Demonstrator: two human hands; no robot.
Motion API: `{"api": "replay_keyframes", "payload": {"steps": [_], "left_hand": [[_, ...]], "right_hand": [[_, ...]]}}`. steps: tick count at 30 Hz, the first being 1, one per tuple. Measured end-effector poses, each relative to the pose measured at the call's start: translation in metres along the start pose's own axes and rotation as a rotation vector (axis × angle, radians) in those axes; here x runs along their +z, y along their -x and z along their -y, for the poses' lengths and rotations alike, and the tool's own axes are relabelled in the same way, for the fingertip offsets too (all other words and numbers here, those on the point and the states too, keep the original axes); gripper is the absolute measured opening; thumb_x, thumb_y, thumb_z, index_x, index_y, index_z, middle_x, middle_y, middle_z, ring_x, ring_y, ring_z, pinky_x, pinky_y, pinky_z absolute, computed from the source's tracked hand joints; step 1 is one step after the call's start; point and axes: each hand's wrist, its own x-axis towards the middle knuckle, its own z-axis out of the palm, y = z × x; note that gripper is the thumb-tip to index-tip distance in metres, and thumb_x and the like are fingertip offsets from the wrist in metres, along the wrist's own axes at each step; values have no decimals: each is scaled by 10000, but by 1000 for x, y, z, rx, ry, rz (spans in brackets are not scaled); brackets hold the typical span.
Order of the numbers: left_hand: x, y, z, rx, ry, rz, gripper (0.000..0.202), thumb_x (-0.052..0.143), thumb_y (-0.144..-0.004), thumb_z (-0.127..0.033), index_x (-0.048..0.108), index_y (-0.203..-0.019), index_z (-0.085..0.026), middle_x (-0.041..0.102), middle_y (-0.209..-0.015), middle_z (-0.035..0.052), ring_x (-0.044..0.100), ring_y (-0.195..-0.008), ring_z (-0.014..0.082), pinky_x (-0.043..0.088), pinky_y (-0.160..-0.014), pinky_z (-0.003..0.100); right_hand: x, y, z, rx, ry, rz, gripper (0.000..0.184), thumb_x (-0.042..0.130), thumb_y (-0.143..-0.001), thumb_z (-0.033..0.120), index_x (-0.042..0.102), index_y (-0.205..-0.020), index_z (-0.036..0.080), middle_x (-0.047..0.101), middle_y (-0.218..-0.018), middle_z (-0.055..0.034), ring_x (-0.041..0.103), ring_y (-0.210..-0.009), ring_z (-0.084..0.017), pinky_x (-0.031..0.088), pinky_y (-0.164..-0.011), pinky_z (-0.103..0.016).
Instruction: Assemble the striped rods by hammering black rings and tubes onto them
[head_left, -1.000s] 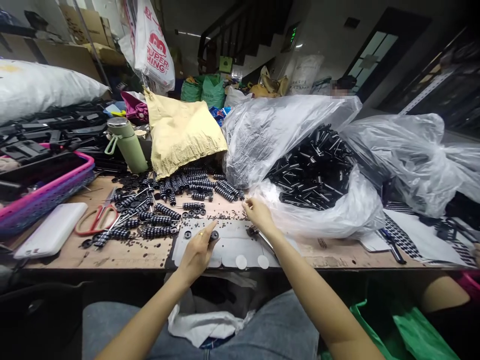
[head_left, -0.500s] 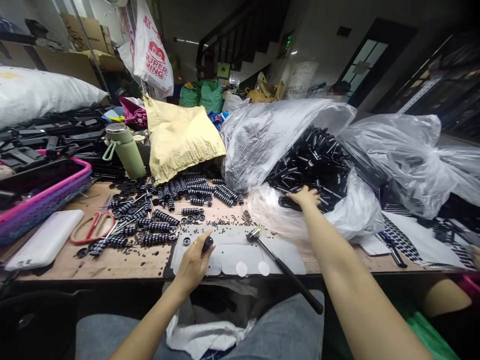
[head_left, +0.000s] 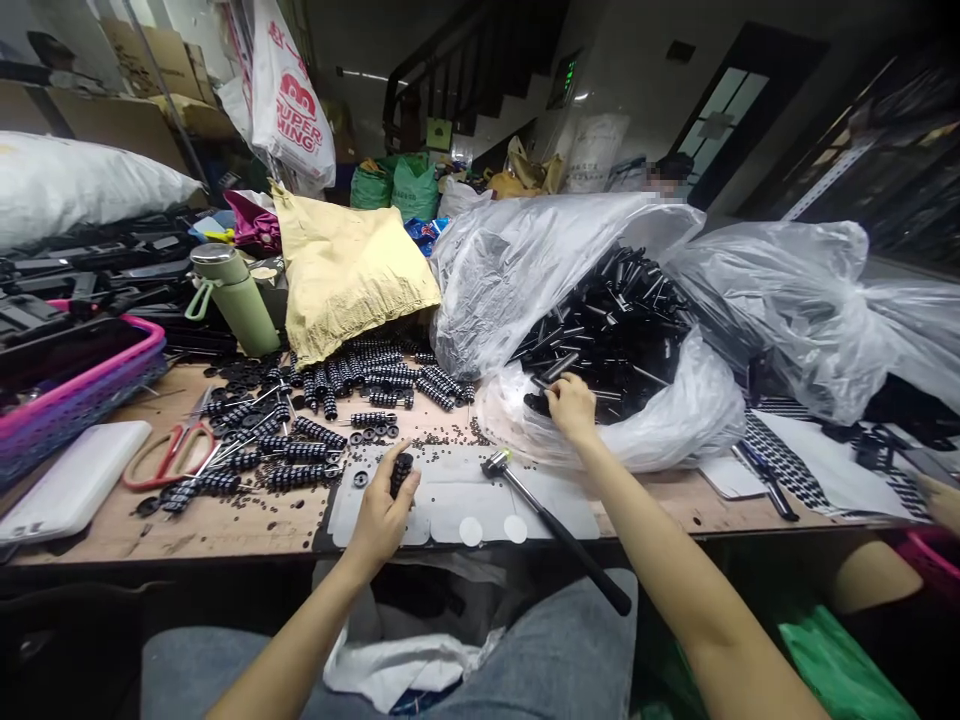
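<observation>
My left hand (head_left: 381, 508) holds a short stack of black wheels (head_left: 400, 470) upright on a white mat (head_left: 457, 500) at the table's front edge. My right hand (head_left: 571, 408) is closed on a black rod (head_left: 541, 403) at the mouth of a clear plastic bag (head_left: 615, 410) full of black rods (head_left: 615, 330). A small hammer (head_left: 551, 525) lies on the mat between my hands, its handle sticking out over the table edge towards my lap.
Finished wheel stacks (head_left: 315, 435) and loose small black pieces cover the table's middle. Red scissors (head_left: 169, 455), a white slab (head_left: 71, 490), a pink basket (head_left: 82, 385), a green bottle (head_left: 232, 295) and a yellow bag (head_left: 349, 265) are to the left. Another plastic bag (head_left: 817, 310) sits right.
My right hand left the hammer on the mat, reached into the bag of rods, and now draws back to its mouth with a rod. My left hand kept its wheel stack.
</observation>
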Motion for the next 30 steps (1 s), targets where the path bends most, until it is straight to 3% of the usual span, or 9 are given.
{"api": "replay_keyframes", "payload": {"steps": [2, 5, 8, 11, 13, 17, 23, 27, 30], "left_hand": [[4, -4, -7, -144, 235, 25, 466, 428, -825, -364, 346, -1248, -187, 523, -667, -17, 465, -471, 78, 422, -467, 204], [12, -13, -17, -268, 465, 37, 465, 509, -762, -418, 429, -1146, -169, 465, -581, -50, 395, -389, 55, 324, -356, 161], [21, -20, -27, -350, 574, 38, 436, 578, -691, -456, 499, -992, -150, 420, -490, -79, 349, -331, 46, 264, -307, 146], [23, -23, -32, -436, 642, 14, 379, 649, -624, -435, 488, -810, -147, 384, -405, -98, 317, -301, 42, 238, -290, 139], [22, -21, -32, -479, 670, 25, 367, 680, -592, -411, 451, -728, -158, 370, -379, -104, 304, -291, 36, 228, -288, 134], [17, -14, -32, -491, 632, 121, 354, 674, -602, -410, 463, -716, -150, 382, -378, -97, 312, -276, 35, 217, -281, 132], [9, -8, -34, -448, 839, 169, 435, 533, -715, -488, 486, -1013, -175, 468, -546, -70, 340, -285, 30, 221, -260, 135], [9, -5, -33, -553, 847, 174, 404, 495, -733, -495, 532, -927, -143, 410, -447, -80, 303, -254, 41, 198, -249, 146], [12, -2, -36, -572, 895, 85, 335, 537, -710, -441, 542, -848, -135, 475, -471, -51, 412, -308, 66, 320, -308, 168]], "right_hand": [[0, 21, 15, -29, -239, -2, 152, 507, -768, 274, 579, -816, 148, 489, -1106, -115, 417, -1037, -231, 334, -831, -348], [14, 64, 45, -42, -644, 139, 329, 490, -761, 460, 555, -838, 146, 577, -877, -85, 533, -785, -181, 429, -663, -313], [29, 114, 74, -59, -766, 314, 462, 454, -732, 581, 559, -809, 137, 591, -701, -51, 545, -588, -145, 446, -514, -279], [25, 148, 89, -139, -800, 444, 513, 479, -701, 609, 571, -868, 133, 602, -747, -70, 574, -648, -167, 477, -553, -299], [13, 155, 92, -357, -687, 465, 669, 594, -600, 607, 509, -1084, 153, 571, -992, -117, 551, -911, -230, 472, -739, -368], [-7, 150, 89, -815, -298, 445, 1033, 765, -446, 456, 264, -1319, 224, 309, -1330, -117, 247, -1240, -294, 215, -1018, -468], [-6, 157, 86, -801, -383, 402, 1115, 754, -485, 470, 118, -1350, 167, 246, -1346, -143, 219, -1262, -266, 248, -1041, -413], [-8, 170, 90, -818, -549, 412, 1114, 761, -437, 505, 163, -1320, 183, 294, -1319, -133, 276, -1239, -266, 263, -1040, -404], [-6, 177, 93, -824, -593, 434, 1141, 773, -422, 489, 139, -1319, 182, 281, -1332, -136, 271, -1247, -256, 241, -1054, -392]]}}
